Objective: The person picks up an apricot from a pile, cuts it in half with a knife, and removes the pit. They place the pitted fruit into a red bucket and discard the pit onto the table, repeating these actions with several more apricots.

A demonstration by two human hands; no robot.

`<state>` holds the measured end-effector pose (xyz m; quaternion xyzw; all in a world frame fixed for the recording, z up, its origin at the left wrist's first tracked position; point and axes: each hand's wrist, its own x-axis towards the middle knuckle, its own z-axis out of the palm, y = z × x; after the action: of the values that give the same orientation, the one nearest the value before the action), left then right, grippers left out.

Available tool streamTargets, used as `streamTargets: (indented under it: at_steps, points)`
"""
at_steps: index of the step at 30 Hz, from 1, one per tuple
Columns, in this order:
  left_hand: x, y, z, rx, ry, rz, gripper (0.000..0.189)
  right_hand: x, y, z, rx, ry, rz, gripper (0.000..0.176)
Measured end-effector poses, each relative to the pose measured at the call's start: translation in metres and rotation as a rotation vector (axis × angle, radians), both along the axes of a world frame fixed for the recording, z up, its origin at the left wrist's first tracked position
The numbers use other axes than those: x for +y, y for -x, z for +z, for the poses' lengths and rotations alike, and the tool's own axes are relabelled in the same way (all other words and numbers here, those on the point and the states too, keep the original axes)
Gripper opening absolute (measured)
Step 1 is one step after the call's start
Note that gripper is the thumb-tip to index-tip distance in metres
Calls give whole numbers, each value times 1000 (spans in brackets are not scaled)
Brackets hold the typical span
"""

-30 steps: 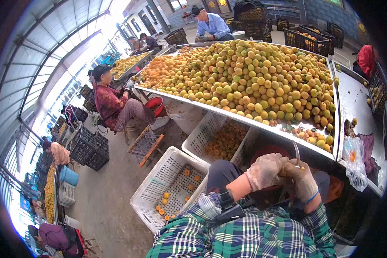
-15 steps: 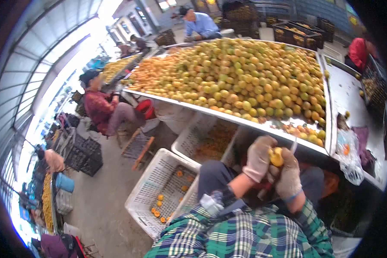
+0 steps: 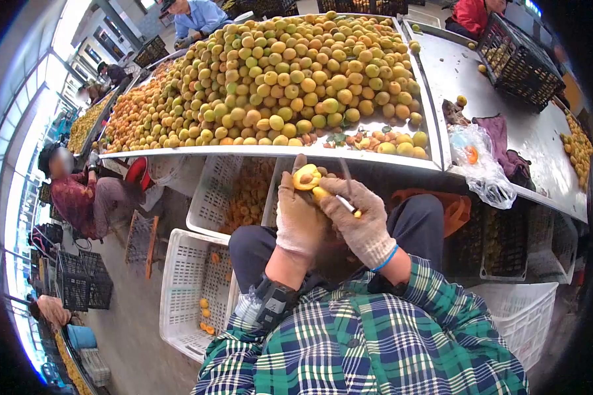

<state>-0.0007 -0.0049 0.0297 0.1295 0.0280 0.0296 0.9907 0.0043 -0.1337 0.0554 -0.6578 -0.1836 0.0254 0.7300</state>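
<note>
My left hand [image 3: 298,217], in a soiled work glove, grips an apricot half [image 3: 303,178] with its cut face up and the brown pit showing. My right hand [image 3: 366,224], gloved too, is closed round the pale handle of a knife [image 3: 344,203], its blade pointing up and away from me. A second yellow piece of apricot [image 3: 320,193] sits between the two hands, by the right fingertips. Just beyond my hands, a big pile of apricots [image 3: 277,85] covers the metal-edged table [image 3: 270,152].
White crates stand left of my knees: one [image 3: 171,299] with several apricot halves, another [image 3: 199,197] fuller. A plastic bag [image 3: 484,168] and purple cloth [image 3: 501,141] lie on the right-hand table. A black crate [image 3: 517,62] is beside a person in red. Another person sits left.
The view has tilted down and turned right. The apricot, whole-looking between my hands before, now shows an opened half with its pit in my left hand; the knife stays in my right.
</note>
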Motion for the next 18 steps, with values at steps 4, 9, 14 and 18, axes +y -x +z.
streamTargets:
  at_steps: [4,9,14,18]
  points:
    - [-2,-3,-6,133,-86,45,50,3,2,-3,-355,234,-88,25]
    - [-12,-4,24,577,-246,128,53,-3,-1,4,-121,-29,47,25]
    - [5,-7,6,376,-523,3,60,-15,-48,54,292,-462,-18,41]
    - [7,-27,11,279,-822,-74,63,-2,-80,71,208,-575,-12,41]
